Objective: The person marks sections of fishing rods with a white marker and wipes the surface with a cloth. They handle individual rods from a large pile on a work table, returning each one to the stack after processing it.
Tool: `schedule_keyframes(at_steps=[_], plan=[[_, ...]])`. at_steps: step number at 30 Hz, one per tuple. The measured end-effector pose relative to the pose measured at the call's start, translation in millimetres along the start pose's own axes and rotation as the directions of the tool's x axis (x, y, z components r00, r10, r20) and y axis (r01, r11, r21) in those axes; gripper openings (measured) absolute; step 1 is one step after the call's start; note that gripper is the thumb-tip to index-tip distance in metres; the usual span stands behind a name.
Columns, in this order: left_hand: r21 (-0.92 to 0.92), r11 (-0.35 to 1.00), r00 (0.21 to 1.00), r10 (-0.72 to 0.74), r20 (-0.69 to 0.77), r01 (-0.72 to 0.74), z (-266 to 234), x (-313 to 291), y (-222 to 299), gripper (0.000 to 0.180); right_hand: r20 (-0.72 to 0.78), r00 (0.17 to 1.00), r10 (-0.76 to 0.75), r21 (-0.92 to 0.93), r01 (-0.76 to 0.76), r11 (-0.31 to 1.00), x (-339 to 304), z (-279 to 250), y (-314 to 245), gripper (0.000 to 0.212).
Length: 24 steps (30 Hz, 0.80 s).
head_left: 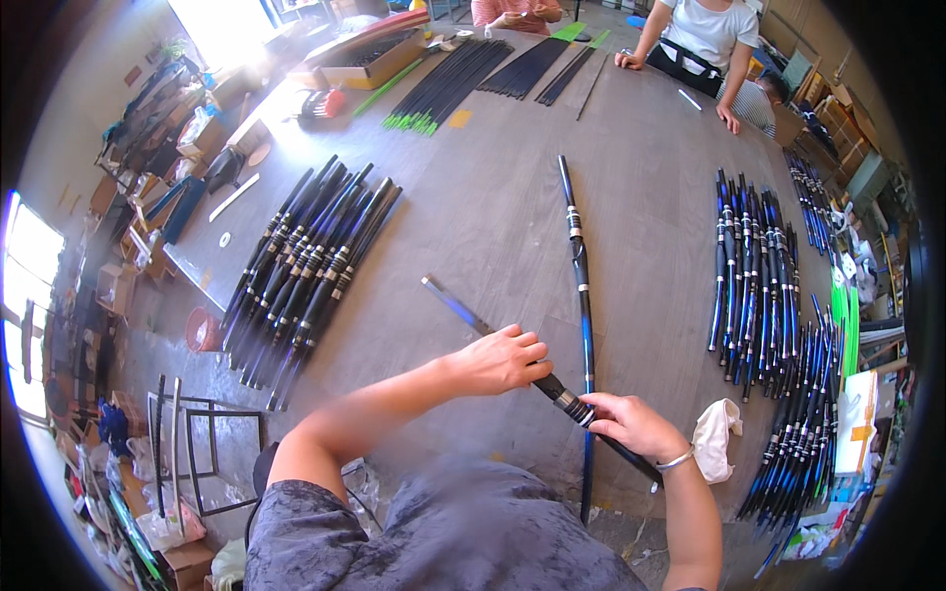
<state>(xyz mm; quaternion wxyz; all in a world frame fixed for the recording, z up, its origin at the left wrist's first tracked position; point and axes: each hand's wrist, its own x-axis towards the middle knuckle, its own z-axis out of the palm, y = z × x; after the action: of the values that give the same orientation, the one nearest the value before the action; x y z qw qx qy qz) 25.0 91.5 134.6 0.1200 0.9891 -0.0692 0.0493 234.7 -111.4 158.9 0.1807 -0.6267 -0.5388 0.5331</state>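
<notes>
Both my hands are closed around one black and blue fishing rod section [458, 310], held at a slant over the table. My left hand [501, 359] wraps its middle, above the silver-ringed reel seat. My right hand [636, 426] grips it just below the reel seat, near the lower right end. Another fishing rod [581, 266] lies lengthwise on the table, passing behind the held one and partly hidden by my right hand. By my right wrist rests a crumpled white cloth [716, 440].
A pile of rod sections [305, 266] lies left on the grey table [473, 227]; further rod piles [754, 276] line the right edge. Thin black rods [448, 84] with green ends lie at the far side, beside an open box [370, 64]. Two people stand across the table.
</notes>
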Motion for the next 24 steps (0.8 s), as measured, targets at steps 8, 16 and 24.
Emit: schedule_keyframes(at_steps=[8,16,24], plan=[[-0.202,0.786,0.736,-0.618,-0.277,0.584,24.7,-79.6,8.9,0.044,-0.722,0.588,-0.364,-0.384,0.097,0.918,-48.0,-34.6,-54.3,0.049],[-0.136,0.255,0.154,-0.847,-0.508,0.957,58.0,-196.3,-41.3,0.04,-0.793,0.609,0.016,0.082,0.081,0.993,-76.5,18.2,36.0,0.04],[-0.077,-0.062,-0.09,-0.891,-0.445,0.995,77.5,-246.5,-72.6,0.041,-0.684,0.702,0.197,0.215,-0.064,0.975,-84.2,109.1,78.8,0.034]])
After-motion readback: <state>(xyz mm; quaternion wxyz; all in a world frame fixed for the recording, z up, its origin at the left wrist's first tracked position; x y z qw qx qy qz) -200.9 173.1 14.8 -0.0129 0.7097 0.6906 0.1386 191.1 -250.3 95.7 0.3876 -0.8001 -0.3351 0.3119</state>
